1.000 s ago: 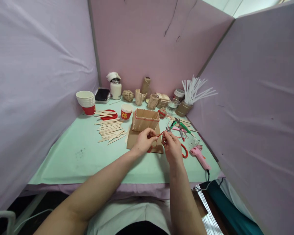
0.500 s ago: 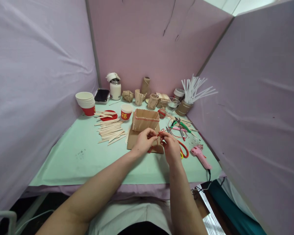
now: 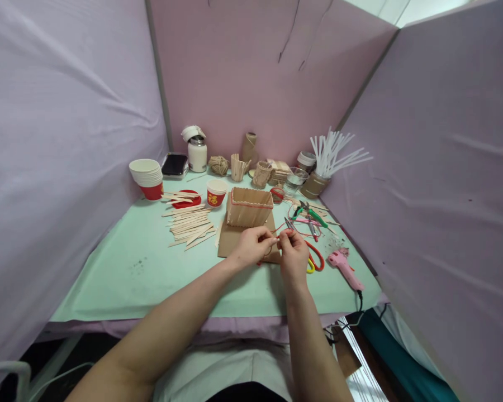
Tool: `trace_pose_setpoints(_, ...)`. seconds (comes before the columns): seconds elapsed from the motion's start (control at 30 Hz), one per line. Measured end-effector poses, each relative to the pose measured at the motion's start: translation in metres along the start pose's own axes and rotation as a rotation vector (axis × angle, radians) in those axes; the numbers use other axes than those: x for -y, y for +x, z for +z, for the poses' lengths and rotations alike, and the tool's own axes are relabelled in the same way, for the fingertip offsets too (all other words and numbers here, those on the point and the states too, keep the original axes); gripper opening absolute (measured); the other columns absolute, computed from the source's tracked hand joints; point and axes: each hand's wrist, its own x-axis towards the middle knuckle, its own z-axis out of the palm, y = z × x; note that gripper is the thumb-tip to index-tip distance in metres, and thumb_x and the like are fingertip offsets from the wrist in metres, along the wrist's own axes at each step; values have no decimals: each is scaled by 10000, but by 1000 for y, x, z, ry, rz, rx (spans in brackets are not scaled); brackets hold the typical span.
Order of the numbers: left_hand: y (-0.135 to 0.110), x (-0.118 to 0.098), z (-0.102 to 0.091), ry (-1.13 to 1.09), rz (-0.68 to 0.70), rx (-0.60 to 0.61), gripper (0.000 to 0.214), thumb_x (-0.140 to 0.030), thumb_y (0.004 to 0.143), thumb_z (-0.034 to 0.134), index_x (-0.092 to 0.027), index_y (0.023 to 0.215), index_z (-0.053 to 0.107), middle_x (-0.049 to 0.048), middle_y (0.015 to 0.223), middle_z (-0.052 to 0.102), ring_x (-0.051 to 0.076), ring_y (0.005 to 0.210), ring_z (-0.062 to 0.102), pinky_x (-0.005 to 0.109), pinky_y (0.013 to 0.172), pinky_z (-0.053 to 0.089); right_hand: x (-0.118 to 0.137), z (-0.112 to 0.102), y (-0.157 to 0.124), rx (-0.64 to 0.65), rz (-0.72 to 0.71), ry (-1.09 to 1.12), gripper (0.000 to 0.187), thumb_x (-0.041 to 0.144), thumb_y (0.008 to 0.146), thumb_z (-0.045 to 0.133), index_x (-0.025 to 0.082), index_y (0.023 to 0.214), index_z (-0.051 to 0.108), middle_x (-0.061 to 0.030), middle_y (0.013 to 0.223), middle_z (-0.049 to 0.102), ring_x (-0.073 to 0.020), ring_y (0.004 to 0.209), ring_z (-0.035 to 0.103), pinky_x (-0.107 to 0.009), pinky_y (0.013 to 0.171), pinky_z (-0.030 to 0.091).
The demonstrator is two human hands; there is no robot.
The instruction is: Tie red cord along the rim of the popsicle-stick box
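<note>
My left hand [image 3: 255,244] pinches a thin red cord [image 3: 280,228] between thumb and fingers. Close beside it, my right hand [image 3: 292,249] is closed on the same cord, fingertips almost touching those of the left. Part of the cord hangs below my fingers; the rest is hidden by them. Just beyond the hands stands a box of wooden craft sticks [image 3: 248,215] with red cord along its rim, on a piece of brown cardboard [image 3: 228,241]. Scissors with red and yellow handles [image 3: 317,258] lie to the right, partly behind my right hand.
Loose craft sticks [image 3: 190,226] lie left of the box, near a paper cup [image 3: 216,192]. Green-handled pliers [image 3: 318,216] and a pink glue gun [image 3: 344,269] lie at right. A ball of red cord [image 3: 277,194] sits behind the box. Stacked cups [image 3: 146,177] stand far left.
Both hands have moved slightly down toward me and the fingertips have come closer together. The red loop that stood up between them is drawn down, mostly hidden by the fingers.
</note>
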Motion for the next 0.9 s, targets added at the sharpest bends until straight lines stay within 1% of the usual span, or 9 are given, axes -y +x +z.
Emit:
trace_pose_setpoints(0.1,1,-2,-1,-36,0,6,223,-324,714,581,-136,601,537,-28,537,496,84,520,425,206,498,326,-3,7,1,-84,56,160,220,354,685,642,179,683,508,51,607,485,-82,555,424,-226,571,355)
trace_pose_setpoints(0.17,2,1,-2,-96,-31,6,224,-341,721,575,-137,633,550,-23,538,515,90,518,449,209,503,345,-3,8,4,-28,130,216,252,375,657,667,181,697,511,45,613,504,-89,556,448,-233,572,372)
trace_pose_setpoints(0.27,3,6,-5,-179,-50,19,232,-357,721,584,-127,690,592,6,615,581,102,566,499,218,546,386,-1,3,9,115,198,211,265,389,647,687,178,708,540,43,598,495,-87,546,447,-231,556,371)
trace_pose_setpoints(0.37,4,9,-6,-243,-50,55,278,-394,732,582,-121,694,621,32,676,616,107,615,520,219,584,404,3,-5,11,152,166,180,257,411,678,669,176,697,566,42,593,479,-81,546,431,-224,546,358)
trace_pose_setpoints(0.43,5,10,-5,-307,-90,96,322,-436,731,583,-120,685,628,34,654,613,97,578,500,211,545,389,5,-8,10,132,153,156,272,438,687,655,177,707,581,35,603,491,-83,547,431,-225,542,358)
trace_pose_setpoints(0.57,4,10,-5,-468,-174,153,341,-453,697,622,-113,710,632,25,619,583,52,464,372,191,437,275,5,-9,8,113,174,138,310,471,679,651,171,741,602,14,640,534,-93,561,447,-232,544,374)
trace_pose_setpoints(0.67,4,8,-5,-548,-207,187,328,-437,697,625,-109,703,629,23,624,564,34,438,298,196,413,201,5,-9,7,119,163,127,298,457,687,652,166,736,607,7,658,541,-95,578,451,-233,558,382)
trace_pose_setpoints(0.77,3,7,-5,-578,-232,182,308,-423,692,635,-115,700,632,17,630,560,28,430,285,205,409,175,7,-10,6,124,135,99,284,445,696,651,166,725,611,5,659,536,-96,585,446,-234,568,381)
trace_pose_setpoints(0.9,4,9,-6,-512,-282,117,315,-430,646,674,-127,728,650,-1,611,558,27,413,292,213,406,170,11,-9,4,179,107,55,282,455,717,625,174,725,613,2,650,535,-104,593,446,-241,575,382)
